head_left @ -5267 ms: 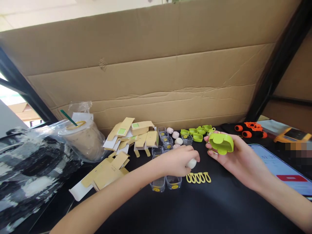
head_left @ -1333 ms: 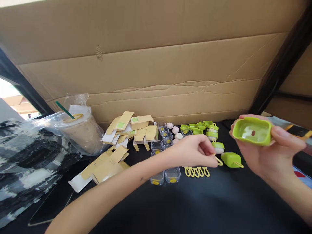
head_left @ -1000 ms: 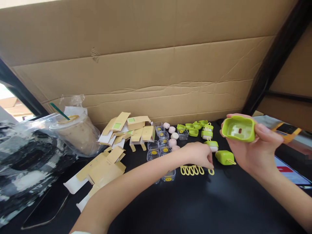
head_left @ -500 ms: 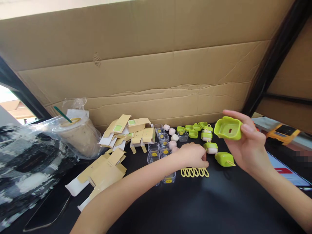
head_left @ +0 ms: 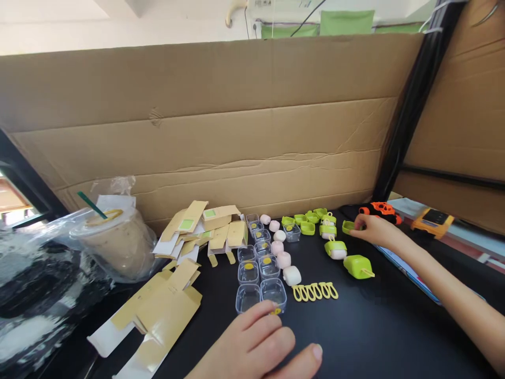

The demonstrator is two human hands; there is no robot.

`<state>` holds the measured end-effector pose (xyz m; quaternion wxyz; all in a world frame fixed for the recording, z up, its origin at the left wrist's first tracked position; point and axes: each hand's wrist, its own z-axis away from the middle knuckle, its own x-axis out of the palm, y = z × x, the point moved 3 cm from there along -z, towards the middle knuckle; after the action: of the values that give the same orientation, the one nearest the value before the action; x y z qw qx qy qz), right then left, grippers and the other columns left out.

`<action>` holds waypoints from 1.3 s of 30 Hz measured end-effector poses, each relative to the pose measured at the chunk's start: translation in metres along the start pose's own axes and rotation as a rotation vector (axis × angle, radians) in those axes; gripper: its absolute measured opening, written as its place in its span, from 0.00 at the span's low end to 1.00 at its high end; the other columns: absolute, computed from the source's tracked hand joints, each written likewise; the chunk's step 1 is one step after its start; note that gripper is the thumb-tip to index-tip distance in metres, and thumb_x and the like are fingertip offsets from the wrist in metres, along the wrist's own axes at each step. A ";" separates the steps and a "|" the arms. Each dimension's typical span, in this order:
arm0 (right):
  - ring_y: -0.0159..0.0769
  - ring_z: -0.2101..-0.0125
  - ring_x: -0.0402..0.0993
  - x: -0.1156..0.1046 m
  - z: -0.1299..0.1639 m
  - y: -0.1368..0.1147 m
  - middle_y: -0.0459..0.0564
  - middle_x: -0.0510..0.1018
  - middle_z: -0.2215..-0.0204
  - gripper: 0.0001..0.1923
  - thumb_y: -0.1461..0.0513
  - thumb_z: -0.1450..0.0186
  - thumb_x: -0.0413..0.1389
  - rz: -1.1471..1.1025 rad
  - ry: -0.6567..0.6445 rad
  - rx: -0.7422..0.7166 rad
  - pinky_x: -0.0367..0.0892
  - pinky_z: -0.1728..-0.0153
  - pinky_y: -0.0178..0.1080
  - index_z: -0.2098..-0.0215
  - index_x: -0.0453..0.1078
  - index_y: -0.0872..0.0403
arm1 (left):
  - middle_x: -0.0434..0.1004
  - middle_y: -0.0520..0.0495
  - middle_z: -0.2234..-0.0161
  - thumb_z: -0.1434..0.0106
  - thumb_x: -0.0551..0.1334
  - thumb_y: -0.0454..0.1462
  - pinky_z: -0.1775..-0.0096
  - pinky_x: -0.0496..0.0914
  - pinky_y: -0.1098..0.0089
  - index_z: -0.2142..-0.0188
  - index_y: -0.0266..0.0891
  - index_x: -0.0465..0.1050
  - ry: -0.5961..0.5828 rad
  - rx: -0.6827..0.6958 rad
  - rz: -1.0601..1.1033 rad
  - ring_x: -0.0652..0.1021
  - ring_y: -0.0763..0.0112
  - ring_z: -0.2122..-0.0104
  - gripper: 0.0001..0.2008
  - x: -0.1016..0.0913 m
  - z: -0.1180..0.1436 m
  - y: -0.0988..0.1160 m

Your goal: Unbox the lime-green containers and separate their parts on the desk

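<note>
Right hand pinching a green shell near the tabletop's far edge, left hand spread flat at the near edge, fingertips touching clear boxes, empty save yellow stickers, iced drink cup bagged at the left edge.

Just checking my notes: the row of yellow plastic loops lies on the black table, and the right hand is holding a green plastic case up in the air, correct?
Not quite. In the head view the right hand is down at the black table, fingertips on a small green plastic case that rests there, not lifted. The row of yellow plastic loops does lie on the table.
</note>
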<state>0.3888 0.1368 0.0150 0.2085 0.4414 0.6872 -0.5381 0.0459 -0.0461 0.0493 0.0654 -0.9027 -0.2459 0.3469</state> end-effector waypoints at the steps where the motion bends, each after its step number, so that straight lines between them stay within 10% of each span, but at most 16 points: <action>1: 0.35 0.84 0.64 0.006 -0.001 0.004 0.41 0.66 0.89 0.11 0.63 0.57 0.62 0.045 -0.030 0.001 0.53 0.81 0.35 0.85 0.62 0.50 | 0.72 0.57 0.73 0.39 0.61 0.31 0.50 0.69 0.70 0.58 0.41 0.73 -0.013 0.005 -0.018 0.72 0.78 0.72 0.10 0.001 0.003 0.000; 9: 0.39 0.69 0.75 0.018 -0.005 -0.014 0.47 0.79 0.68 0.06 0.58 0.47 0.56 0.289 -0.179 -0.125 0.64 0.71 0.35 0.71 0.66 0.50 | 0.73 0.58 0.73 0.39 0.61 0.32 0.50 0.68 0.70 0.62 0.41 0.75 -0.038 0.080 -0.086 0.71 0.77 0.72 0.06 0.014 0.011 0.005; 24: 0.54 0.70 0.76 0.039 -0.006 -0.057 0.58 0.77 0.72 0.21 0.56 0.51 0.58 0.334 -0.073 -0.020 0.66 0.71 0.46 0.61 0.60 0.55 | 0.73 0.50 0.74 0.41 0.56 0.31 0.60 0.69 0.68 0.65 0.35 0.73 0.000 -0.014 0.067 0.68 0.72 0.73 0.07 0.018 0.011 0.004; 31: 0.39 0.62 0.74 0.008 0.028 -0.101 0.51 0.73 0.61 0.22 0.52 0.38 0.48 -0.146 -0.053 -0.291 0.70 0.63 0.39 0.48 0.50 0.48 | 0.75 0.44 0.65 0.43 0.58 0.31 0.63 0.71 0.67 0.53 0.39 0.64 -0.055 -0.363 0.403 0.74 0.68 0.67 0.17 0.018 0.009 -0.006; 36: 0.39 0.59 0.73 0.019 0.109 -0.157 0.49 0.72 0.59 0.13 0.54 0.36 0.53 -0.829 -0.386 -0.601 0.70 0.61 0.40 0.53 0.61 0.44 | 0.73 0.44 0.62 0.35 0.57 0.43 0.64 0.70 0.68 0.43 0.43 0.50 0.079 -1.000 1.176 0.75 0.72 0.68 0.24 0.037 0.021 -0.014; 39: 0.40 0.50 0.69 0.028 0.141 -0.166 0.50 0.70 0.52 0.12 0.58 0.36 0.55 -0.924 -0.489 -0.665 0.68 0.53 0.43 0.55 0.60 0.43 | 0.74 0.46 0.68 0.38 0.58 0.52 0.68 0.70 0.70 0.47 0.38 0.55 0.142 -1.138 1.646 0.77 0.71 0.72 0.28 0.045 0.018 -0.011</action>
<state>0.2096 0.0119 0.0392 0.2318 -0.1266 0.8706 -0.4152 0.0582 -0.0150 0.0120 -0.6218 -0.7076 0.3302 0.0604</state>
